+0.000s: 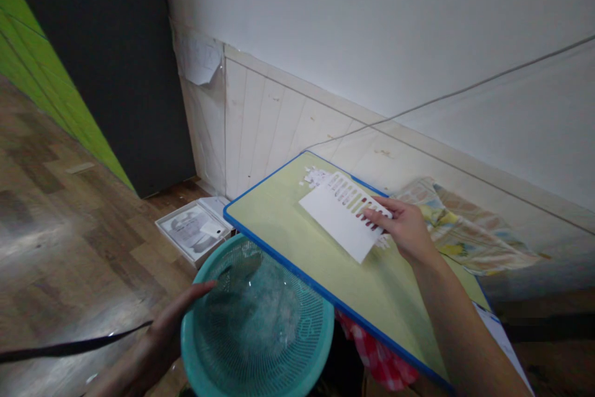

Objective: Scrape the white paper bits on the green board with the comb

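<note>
My right hand [405, 227] rests on a white card [341, 214] with rows of small slots, pinching its right edge; the card lies on a pale green board with a blue rim [274, 242]. My left hand [162, 329] grips the near left rim of a teal mesh basket [260, 322], held below the board's left edge. Something pale and translucent lies inside the basket. Small white bits [313, 175] lie on the board beyond the card.
A flat box with a printed lid [193, 230] sits on the wooden floor [69, 248] by the white panelled wall [260, 118]. A patterned cloth [465, 230] lies right of the board. Red checked fabric [381, 357] shows under the board. A dark strap [69, 344] crosses at lower left.
</note>
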`<state>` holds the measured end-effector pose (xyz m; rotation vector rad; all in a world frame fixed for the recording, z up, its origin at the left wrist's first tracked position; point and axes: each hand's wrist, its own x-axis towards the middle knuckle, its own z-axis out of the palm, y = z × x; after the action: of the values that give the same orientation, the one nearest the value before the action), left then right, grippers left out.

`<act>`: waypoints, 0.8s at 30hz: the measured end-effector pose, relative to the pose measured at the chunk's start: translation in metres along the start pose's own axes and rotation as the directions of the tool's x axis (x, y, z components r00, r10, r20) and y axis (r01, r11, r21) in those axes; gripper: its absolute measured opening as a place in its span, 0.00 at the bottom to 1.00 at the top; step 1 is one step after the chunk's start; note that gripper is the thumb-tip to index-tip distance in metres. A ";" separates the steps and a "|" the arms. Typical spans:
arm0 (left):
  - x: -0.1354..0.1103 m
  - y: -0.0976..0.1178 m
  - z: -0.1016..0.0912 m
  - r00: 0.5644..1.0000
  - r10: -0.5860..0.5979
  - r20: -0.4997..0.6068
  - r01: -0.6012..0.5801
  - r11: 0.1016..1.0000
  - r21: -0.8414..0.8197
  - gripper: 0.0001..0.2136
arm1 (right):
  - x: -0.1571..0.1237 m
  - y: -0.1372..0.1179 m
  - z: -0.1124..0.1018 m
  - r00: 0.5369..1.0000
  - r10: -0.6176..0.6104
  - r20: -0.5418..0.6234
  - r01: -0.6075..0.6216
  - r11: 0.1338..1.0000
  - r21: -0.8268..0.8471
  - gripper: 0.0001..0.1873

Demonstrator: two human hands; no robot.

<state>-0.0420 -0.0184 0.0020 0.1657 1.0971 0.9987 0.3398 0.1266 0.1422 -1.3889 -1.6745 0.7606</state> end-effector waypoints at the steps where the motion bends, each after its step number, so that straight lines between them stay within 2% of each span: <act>1: 0.002 -0.002 -0.002 1.000 0.008 -0.001 -0.008 1.000 0.005 0.20 | 0.012 -0.002 0.002 0.998 -0.045 -0.033 0.043 0.996 -0.073 0.26; 3: 0.005 -0.004 -0.006 1.000 0.000 -0.008 0.000 1.000 0.017 0.24 | 0.037 -0.007 0.007 0.988 -0.145 -0.046 0.127 0.955 -0.267 0.24; 7: 0.008 -0.008 -0.013 1.000 -0.009 -0.019 0.010 1.000 0.013 0.26 | 0.076 -0.017 0.024 0.973 -0.228 -0.026 0.176 0.814 -0.554 0.21; 10: 0.009 -0.009 -0.016 1.000 0.006 -0.004 -0.006 1.000 0.018 0.20 | 0.088 -0.022 0.037 0.970 -0.238 0.041 0.209 0.744 -0.635 0.19; 14: 0.007 -0.005 -0.013 1.000 -0.029 0.001 0.029 1.000 0.004 0.16 | 0.092 -0.026 0.045 0.974 -0.214 0.081 0.211 0.707 -0.675 0.19; 18: 0.008 -0.005 -0.014 0.997 -0.083 0.010 0.083 0.996 -0.029 0.20 | 0.087 -0.034 0.034 0.970 -0.189 0.154 0.243 0.707 -0.664 0.19; 21: 0.011 -0.007 -0.020 0.998 -0.059 0.019 0.060 0.998 -0.034 0.23 | 0.078 -0.045 0.013 0.960 -0.158 0.230 0.271 0.727 -0.631 0.17; 24: 0.012 -0.008 -0.022 0.998 -0.052 0.019 0.052 0.999 -0.001 0.26 | 0.068 -0.053 -0.009 0.945 -0.150 0.291 0.309 0.700 -0.644 0.17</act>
<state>-0.0543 -0.0218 -0.0211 0.1445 1.0786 0.9499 0.3176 0.1816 0.2058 -1.5555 -2.4077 0.1207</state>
